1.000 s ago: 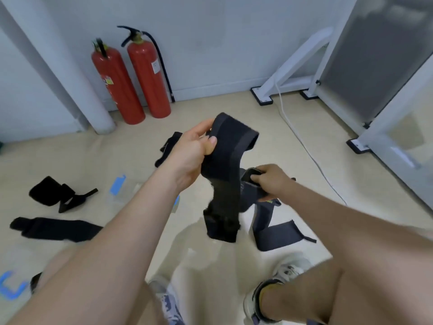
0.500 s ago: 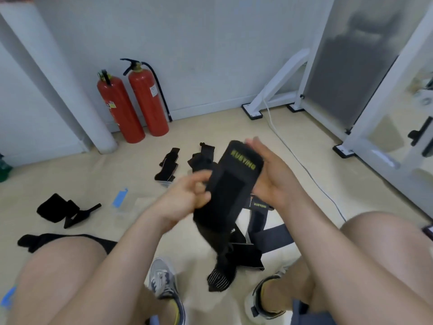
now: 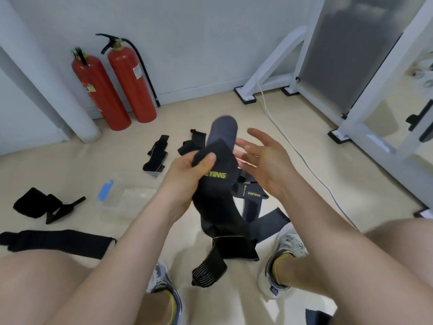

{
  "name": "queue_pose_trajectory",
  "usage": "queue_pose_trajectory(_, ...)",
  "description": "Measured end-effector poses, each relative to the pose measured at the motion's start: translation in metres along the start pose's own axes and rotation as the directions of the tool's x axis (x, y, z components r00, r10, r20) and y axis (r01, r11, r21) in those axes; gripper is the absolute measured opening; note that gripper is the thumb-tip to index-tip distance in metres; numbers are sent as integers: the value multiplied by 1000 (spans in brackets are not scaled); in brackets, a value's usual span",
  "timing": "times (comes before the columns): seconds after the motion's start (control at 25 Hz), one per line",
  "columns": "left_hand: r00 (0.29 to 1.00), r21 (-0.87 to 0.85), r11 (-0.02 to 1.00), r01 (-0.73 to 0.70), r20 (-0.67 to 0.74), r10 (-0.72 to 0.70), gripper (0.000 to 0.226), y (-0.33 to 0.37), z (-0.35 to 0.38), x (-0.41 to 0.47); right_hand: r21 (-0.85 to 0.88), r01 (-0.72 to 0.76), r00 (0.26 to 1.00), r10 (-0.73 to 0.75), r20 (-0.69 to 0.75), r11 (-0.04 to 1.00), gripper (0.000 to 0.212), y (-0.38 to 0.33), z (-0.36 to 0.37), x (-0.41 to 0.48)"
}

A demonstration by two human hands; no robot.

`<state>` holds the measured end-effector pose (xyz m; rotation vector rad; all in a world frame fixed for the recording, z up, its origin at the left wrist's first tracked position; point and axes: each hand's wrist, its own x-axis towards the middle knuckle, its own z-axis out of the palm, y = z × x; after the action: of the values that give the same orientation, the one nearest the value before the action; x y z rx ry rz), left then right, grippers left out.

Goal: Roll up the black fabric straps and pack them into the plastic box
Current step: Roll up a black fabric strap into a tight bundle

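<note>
1. Right sneaker [image 3: 287, 252], 5 o'clock. It is set apart from the other foot, which leaves working floor between the knees.

2. Black fabric strap [image 3: 218, 195] with yellow "XUEYING" lettering, held at centre above the floor. The left hand [image 3: 185, 177] grips its upper part with the thumb pressed across the fabric, probably to anchor the start of a roll. The tail hangs to 6 o'clock and touches the floor, free to be wound in. The right hand [image 3: 267, 167] is at 3 o'clock of the strap, fingers spread, holding nothing. It sits just beside the raised end, likely poised to wrap it.

3. Loose straps [image 3: 264, 221] under the hands. A flat strap [image 3: 58, 240] lies at 8 o'clock and a folded strap [image 3: 37, 205] at 9 o'clock. All are unrolled and seemingly awaiting their turn.

4. Clear plastic box [image 3: 131, 202] with a blue clip, on the floor at 9 o'clock near the left forearm, handy for packing. Contents cannot be told.

5. Further straps [image 3: 155, 156], 11 o'clock, one lying on what looks like a second small clear container.

6. Two red fire extinguishers [image 3: 131, 83], 11 o'clock, against the wall. A white frame [image 3: 269, 73] with a cable stands at 1 o'clock.
</note>
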<state>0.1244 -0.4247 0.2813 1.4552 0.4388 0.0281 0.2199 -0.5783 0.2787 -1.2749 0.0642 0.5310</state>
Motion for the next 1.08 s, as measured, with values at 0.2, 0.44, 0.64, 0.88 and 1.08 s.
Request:
queue_pose_trajectory(0.2, 984, -65, 987, 148, 108, -140, 15, -34, -10, 36, -28, -310, 870, 272, -412, 950, 27, 67, -78, 62)
queue_pose_trajectory(0.44, 910, 233, 888, 396, 26, -413, 15, -192, 2, 94, -488, -594, 797, 388, -463, 639, 37, 195, -134, 134)
queue_pose_trajectory(0.64, 866, 331, 809, 486, -61, -495, 14, -266, -1, 107, -686, -627, 774, 399, -492, 370, 71, 275, -128, 195)
queue_pose_trajectory(0.88, 769, 130, 760, 637, -41, -638, 14, -279, -1, 110, -614, -706, 708, 338, -620, 352, 57, 310, -128, 224)
queue_pose_trajectory(1.08, 787, 53, 786, 616, 2, -617, 10, -242, -14, 117, -742, -466, 884, 294, -364, 482, 47, 256, -117, 211)
